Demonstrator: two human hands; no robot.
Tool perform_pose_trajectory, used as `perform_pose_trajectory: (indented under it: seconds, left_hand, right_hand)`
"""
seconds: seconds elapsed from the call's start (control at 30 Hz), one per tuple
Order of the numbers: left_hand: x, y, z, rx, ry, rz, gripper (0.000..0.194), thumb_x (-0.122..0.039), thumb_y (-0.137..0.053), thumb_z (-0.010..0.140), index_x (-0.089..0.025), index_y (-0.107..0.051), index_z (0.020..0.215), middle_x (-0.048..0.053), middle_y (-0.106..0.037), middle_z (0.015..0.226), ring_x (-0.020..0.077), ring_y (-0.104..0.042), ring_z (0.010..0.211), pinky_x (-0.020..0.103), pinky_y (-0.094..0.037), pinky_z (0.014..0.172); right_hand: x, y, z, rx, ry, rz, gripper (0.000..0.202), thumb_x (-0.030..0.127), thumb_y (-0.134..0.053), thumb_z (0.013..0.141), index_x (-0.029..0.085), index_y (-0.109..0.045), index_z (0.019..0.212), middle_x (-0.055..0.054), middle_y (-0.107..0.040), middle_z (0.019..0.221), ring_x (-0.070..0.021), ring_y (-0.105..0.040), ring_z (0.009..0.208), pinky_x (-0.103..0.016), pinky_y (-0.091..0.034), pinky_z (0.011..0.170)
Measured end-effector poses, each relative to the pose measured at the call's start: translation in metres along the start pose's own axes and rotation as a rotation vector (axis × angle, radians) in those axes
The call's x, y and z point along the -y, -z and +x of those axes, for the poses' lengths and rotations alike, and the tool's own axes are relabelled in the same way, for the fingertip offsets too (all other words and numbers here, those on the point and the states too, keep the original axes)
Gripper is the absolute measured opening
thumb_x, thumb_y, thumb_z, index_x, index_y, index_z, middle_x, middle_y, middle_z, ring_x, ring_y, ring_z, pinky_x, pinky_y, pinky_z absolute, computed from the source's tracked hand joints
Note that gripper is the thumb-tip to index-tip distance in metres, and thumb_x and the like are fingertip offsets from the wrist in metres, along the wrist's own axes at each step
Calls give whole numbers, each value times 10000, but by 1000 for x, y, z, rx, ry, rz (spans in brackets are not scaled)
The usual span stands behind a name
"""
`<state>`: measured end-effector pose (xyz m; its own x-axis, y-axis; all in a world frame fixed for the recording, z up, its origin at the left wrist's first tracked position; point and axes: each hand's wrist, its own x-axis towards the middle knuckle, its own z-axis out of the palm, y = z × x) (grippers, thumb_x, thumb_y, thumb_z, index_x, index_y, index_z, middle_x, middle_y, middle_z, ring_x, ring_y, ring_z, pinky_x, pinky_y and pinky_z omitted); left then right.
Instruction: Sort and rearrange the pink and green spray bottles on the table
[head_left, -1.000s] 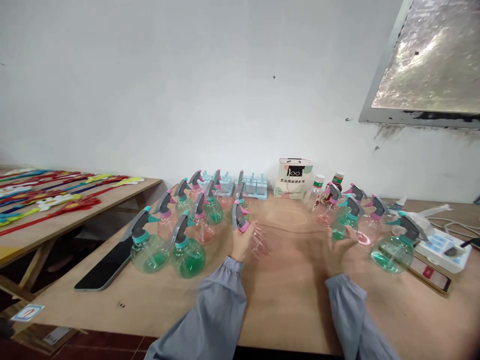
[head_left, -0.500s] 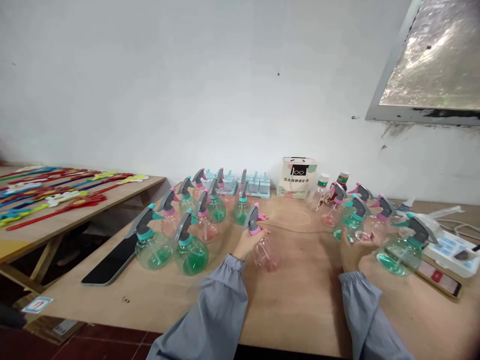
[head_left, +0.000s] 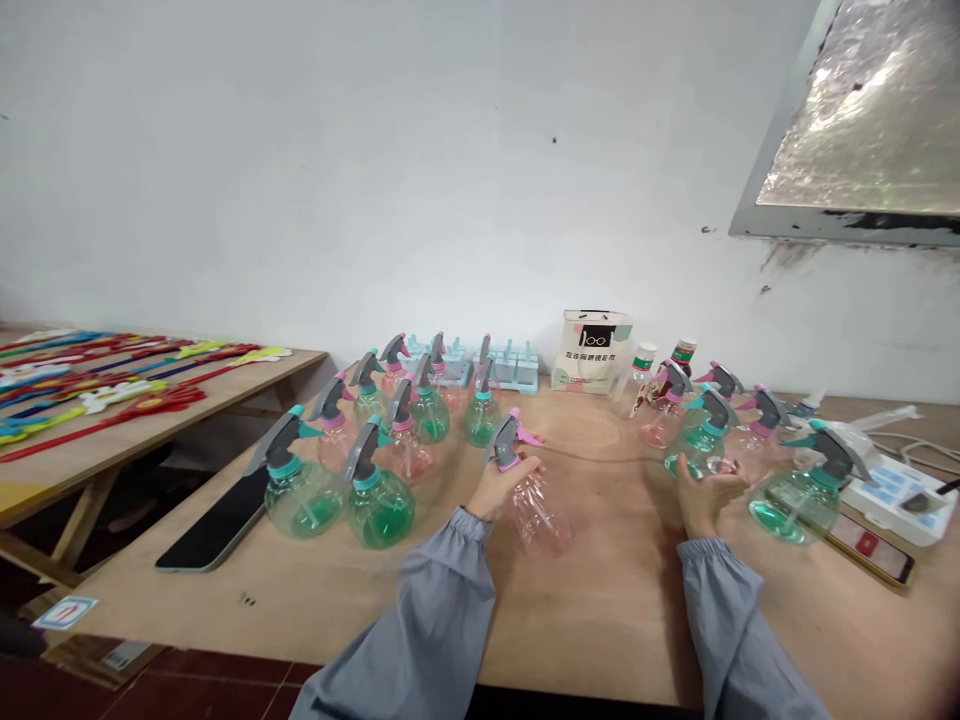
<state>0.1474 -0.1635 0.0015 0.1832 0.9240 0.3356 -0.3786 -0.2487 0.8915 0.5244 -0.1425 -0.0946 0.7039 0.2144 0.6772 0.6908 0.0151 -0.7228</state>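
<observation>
Since a second ago, your left hand [head_left: 501, 488] has drawn the pink spray bottle [head_left: 541, 515] clear of the row on your left, a little to the right and towards you, while your right hand [head_left: 705, 497] has shifted slightly outward; the left fingers are wrapped round that bottle's neck, just under its grey and pink trigger head [head_left: 510, 440]; the bottle leans, head up to the left and base down to the right, over the bare middle of the wooden table [head_left: 600, 620], though you cannot tell whether its base touches the wood; your right thumb and fingers stand well apart with nothing visibly gripped, just in front of a green spray bottle [head_left: 694, 452], and contact there cannot be made out; a larger green bottle [head_left: 795, 505] stands to the right of that hand, with a lit phone [head_left: 874, 548] beside it; to your left, a cluster of pink and green bottles [head_left: 381, 510] stands upright, beside a dark phone [head_left: 217, 530]; behind, near the wall [head_left: 375, 180], are pale blue moulds [head_left: 516, 368] and a printed paper bag [head_left: 591, 352].
</observation>
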Motion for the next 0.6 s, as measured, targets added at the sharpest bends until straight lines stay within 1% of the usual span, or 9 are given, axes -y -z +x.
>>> perform_pose_trajectory:
  seconds: [0.1, 0.17, 0.2, 0.3, 0.33, 0.37, 0.5, 0.53, 0.6]
  left_hand:
    - [4, 3, 4, -163, -10, 5, 329, -430, -772, 648, -191, -613, 807, 9, -676, 805, 166, -682, 660, 350, -573, 721]
    - [3, 5, 5, -218, -19, 8, 310, -431, -753, 655, -193, -604, 787, 2, -667, 807, 160, -680, 669, 347, -573, 730]
    - [1, 6, 5, -199, -23, 15, 307, -424, -752, 659, -191, -618, 808, 10, -679, 844, 157, -680, 678, 340, -572, 730]
    - [-6, 5, 2, -61, -28, 49, 341, -409, -761, 673, -181, -663, 907, 56, -718, 983, 156, -685, 689, 312, -565, 679]
    - [-7, 4, 1, -30, -27, 57, 344, -406, -764, 672, -179, -666, 912, 63, -723, 988, 159, -688, 685, 308, -564, 666]
    - [-7, 3, 0, -28, -24, 59, 333, -405, -764, 668, -179, -662, 891, 60, -724, 960, 163, -689, 678, 308, -565, 661]
    - [-2, 2, 1, -135, -16, 49, 274, -395, -753, 643, -196, -602, 755, 8, -666, 777, 164, -675, 663, 329, -580, 693]
    - [0, 3, 2, -123, -13, 62, 268, -393, -750, 647, -198, -599, 752, 3, -656, 763, 163, -671, 665, 332, -580, 698]
    - [0, 5, 1, -43, 4, 113, 259, -390, -749, 666, -201, -618, 784, 3, -654, 752, 167, -672, 684, 332, -575, 711]
  right_hand:
    - [-5, -4, 1, -44, 20, -49, 907, 539, -713, 652, 164, -257, 1339, -190, -350, 1306, -379, -406, 1227, -633, -324, 1082]
    - [-8, -6, 1, -35, 8, -59, 892, 526, -721, 648, 172, -265, 1327, -187, -361, 1300, -380, -417, 1217, -636, -333, 1072]
    - [-9, -6, 1, -34, -3, -57, 873, 518, -722, 653, 188, -266, 1321, -181, -367, 1299, -379, -422, 1214, -639, -337, 1067]
    - [-10, -7, 1, -30, -8, -47, 838, 500, -731, 653, 221, -272, 1297, -165, -383, 1293, -375, -424, 1223, -633, -342, 1065]
    - [-10, -6, 1, -29, -7, -46, 837, 499, -737, 647, 221, -278, 1289, -163, -385, 1290, -373, -423, 1226, -628, -345, 1067]
    - [-10, -6, 1, -32, -8, -46, 840, 502, -743, 638, 218, -284, 1281, -161, -386, 1287, -372, -422, 1226, -625, -347, 1068]
    - [-8, -6, 0, -40, -12, -40, 832, 516, -743, 631, 230, -288, 1267, -144, -381, 1278, -356, -420, 1209, -637, -359, 1052]
    - [-8, -6, 0, -39, -11, -38, 825, 518, -738, 634, 233, -289, 1266, -143, -382, 1276, -356, -419, 1208, -640, -360, 1049]
    - [-7, -6, 0, -36, -14, -37, 815, 521, -731, 634, 232, -297, 1260, -149, -383, 1277, -360, -419, 1208, -641, -357, 1053]
